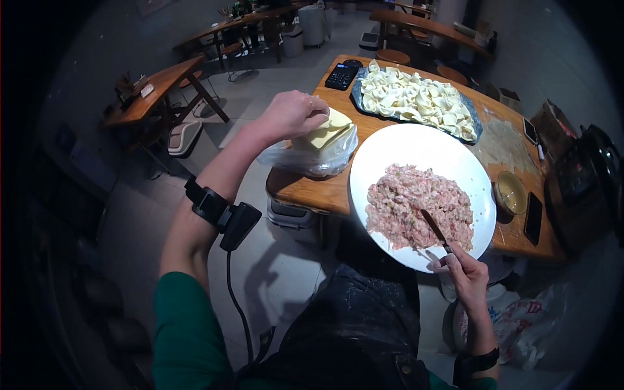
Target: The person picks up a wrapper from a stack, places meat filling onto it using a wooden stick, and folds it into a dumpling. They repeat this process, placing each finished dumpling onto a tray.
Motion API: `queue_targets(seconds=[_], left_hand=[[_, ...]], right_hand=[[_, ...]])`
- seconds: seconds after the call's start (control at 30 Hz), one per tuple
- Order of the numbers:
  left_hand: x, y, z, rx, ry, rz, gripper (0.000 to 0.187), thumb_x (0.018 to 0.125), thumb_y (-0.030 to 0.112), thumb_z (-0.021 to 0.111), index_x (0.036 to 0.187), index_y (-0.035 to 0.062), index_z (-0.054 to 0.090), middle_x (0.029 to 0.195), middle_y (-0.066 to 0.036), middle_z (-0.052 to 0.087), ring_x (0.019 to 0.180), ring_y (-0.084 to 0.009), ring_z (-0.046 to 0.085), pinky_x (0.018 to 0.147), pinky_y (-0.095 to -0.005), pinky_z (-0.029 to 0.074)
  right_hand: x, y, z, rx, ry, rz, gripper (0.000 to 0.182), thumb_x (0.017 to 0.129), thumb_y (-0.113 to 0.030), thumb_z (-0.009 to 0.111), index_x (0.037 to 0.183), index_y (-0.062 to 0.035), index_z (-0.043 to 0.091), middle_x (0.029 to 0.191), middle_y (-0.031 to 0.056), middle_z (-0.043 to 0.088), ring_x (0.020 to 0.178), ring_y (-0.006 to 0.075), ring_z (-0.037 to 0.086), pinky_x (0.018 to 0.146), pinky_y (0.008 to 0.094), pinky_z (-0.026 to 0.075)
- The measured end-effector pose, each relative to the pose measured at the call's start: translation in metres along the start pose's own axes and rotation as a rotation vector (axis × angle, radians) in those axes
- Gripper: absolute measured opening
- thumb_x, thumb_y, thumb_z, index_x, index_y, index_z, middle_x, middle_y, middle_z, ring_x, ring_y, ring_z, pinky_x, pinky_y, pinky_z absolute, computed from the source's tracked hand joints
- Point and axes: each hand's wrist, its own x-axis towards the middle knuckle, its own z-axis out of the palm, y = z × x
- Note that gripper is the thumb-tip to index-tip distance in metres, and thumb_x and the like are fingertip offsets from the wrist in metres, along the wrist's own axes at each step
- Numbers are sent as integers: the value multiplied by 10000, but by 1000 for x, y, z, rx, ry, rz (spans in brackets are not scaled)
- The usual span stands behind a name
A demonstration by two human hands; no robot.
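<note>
My left hand is closed, its fingertips pinched at the upper edge of a stack of pale yellow wonton wrappers. The stack sits in a clear plastic bag at the table's left corner. My right hand grips the handle of a narrow, flat spatula, whose blade rests on the meat filling. That pink minced filling, flecked with green, lies in a large white round dish overhanging the table's near edge. Behind the dish, folded wontons cover a dark tray.
On the wooden table are a black calculator-like device, a small bowl, a phone and another phone. A dark appliance stands at right. Below it hangs a plastic bag. A cable trails from my left forearm.
</note>
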Motion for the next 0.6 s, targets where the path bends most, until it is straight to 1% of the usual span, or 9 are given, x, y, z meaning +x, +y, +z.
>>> queue_targets(seconds=[0.03,0.07,0.13,0.17,0.27,0.4,0.47,0.53,0.6], left_hand=[[1,2,-2,8,-34,-162,167,808,219,556,851,90,653,758,-104,644,714,-272,619,653,-378,473],[1,2,-2,9,-34,-161,167,808,219,556,851,90,653,758,-104,644,714,-272,619,653,-378,473],[0,-3,1,-196,76,-350,194,833,206,587,898,27,623,751,-101,632,678,-204,612,660,-308,485],[0,-8,7,-257,52,-368,217,848,203,579,906,-2,619,727,-86,623,675,-142,592,668,-286,483],[-3,-13,12,-388,85,-303,218,847,193,582,914,-10,622,739,-68,623,673,-110,572,661,-272,482],[-3,-8,7,-363,118,-307,207,841,183,591,902,-11,629,755,-53,621,674,-90,553,652,-256,476],[-5,-14,6,-374,114,-421,202,838,182,601,885,-12,634,770,-57,620,688,-93,549,652,-252,471],[-7,-12,8,-343,122,-377,187,834,168,602,866,-13,637,770,-57,620,688,-95,556,656,-257,475],[-10,-13,11,-462,229,-314,178,832,154,603,863,-18,633,766,-58,619,681,-97,563,657,-256,477]], right_hand=[[0,1,0,0,1,0,312,931,-52,490,1219,65,515,813,98,665,804,120,617,768,231,475],[0,3,0,0,10,-15,309,934,-68,492,1214,61,522,808,91,662,780,126,622,747,231,479],[0,1,1,1,21,-29,308,937,-84,493,1208,57,529,803,84,658,756,131,628,727,231,484],[0,-5,2,-1,16,8,305,934,-60,487,1212,61,523,808,92,659,779,131,624,748,237,485],[3,-10,1,-32,1,2,304,931,-33,478,1216,66,517,814,101,657,803,134,621,770,248,488],[3,-9,4,-13,-13,-37,301,932,-30,479,1214,68,519,817,100,655,808,132,620,764,244,486],[2,-10,6,-37,-18,-33,299,931,-30,482,1209,70,522,820,99,655,804,129,618,762,239,483],[8,-15,7,-60,-16,-43,296,930,-30,484,1205,72,525,822,98,654,801,125,616,761,234,480],[7,-19,8,-99,-19,-20,285,927,-31,491,1190,69,541,828,91,656,798,110,609,758,227,473]])
